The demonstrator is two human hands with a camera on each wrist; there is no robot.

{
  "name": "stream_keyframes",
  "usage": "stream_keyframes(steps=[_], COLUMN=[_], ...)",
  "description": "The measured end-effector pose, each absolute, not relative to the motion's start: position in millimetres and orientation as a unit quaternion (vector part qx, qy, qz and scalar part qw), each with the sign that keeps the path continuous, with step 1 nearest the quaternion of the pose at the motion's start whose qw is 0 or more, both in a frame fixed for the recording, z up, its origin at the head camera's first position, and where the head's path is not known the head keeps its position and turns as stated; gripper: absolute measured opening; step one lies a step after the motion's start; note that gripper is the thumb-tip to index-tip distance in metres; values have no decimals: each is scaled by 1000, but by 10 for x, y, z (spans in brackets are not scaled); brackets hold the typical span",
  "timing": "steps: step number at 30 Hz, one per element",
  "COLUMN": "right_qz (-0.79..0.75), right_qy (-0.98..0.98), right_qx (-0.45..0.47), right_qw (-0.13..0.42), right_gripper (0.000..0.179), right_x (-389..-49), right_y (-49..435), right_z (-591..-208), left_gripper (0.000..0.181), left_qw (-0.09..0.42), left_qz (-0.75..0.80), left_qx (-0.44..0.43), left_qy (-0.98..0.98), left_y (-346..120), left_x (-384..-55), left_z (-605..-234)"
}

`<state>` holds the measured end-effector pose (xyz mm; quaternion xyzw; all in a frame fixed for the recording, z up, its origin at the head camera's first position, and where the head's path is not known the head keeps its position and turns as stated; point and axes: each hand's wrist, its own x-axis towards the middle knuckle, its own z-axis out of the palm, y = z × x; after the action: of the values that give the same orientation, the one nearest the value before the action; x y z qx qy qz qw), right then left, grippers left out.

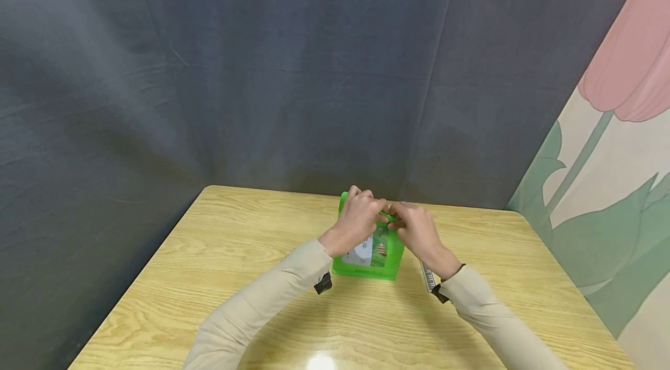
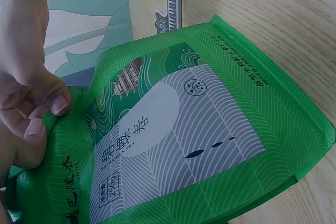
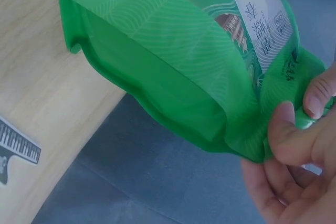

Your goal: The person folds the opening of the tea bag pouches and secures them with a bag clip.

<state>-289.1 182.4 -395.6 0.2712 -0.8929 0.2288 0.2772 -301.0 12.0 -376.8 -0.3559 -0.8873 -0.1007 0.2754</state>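
Note:
A green tea bag (image 1: 389,271), printed with a pagoda and a grey panel, stands near the far side of the table. My left hand (image 1: 358,219) pinches its upper edge from the left. Close beside it, my right hand (image 1: 419,231) pinches the same edge between thumb and fingers. In the left wrist view the tea bag (image 2: 220,114) fills most of the picture, and both thumbs meet near its crumpled top. The right wrist view shows the side fold of the tea bag (image 3: 152,72) and my right hand (image 3: 299,166) gripping its top corner.
A flat piece with a piano-keyboard print (image 1: 427,276) lies on the wooden table (image 1: 251,230), right of the bag and partly under the right forearm. A dark curtain (image 1: 314,96) hangs behind the table. A wall with a painted tulip (image 1: 623,61) stands at the right.

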Motion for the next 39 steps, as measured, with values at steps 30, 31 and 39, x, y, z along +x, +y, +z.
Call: stream_keyframes(steps=[30,31,39], right_qz=[189,189,192], right_qy=[-910,-910,-908], right_qx=[275,275,280], right_qw=[245,244,244], right_gripper=[22,22,22], right_x=[-2800,-2803,-2813], right_y=[1851,1854,1878], right_z=[-3893,-3896,-3905], left_gripper=[11,12,13], left_qw=[269,268,261], left_qz=[-113,-113,-115], left_qx=[-390,-390,-386], left_qy=[-873,-873,-877], left_y=[102,101,104], left_x=[-3000,-2999,-3000], left_z=[-3755,-3755,-3748])
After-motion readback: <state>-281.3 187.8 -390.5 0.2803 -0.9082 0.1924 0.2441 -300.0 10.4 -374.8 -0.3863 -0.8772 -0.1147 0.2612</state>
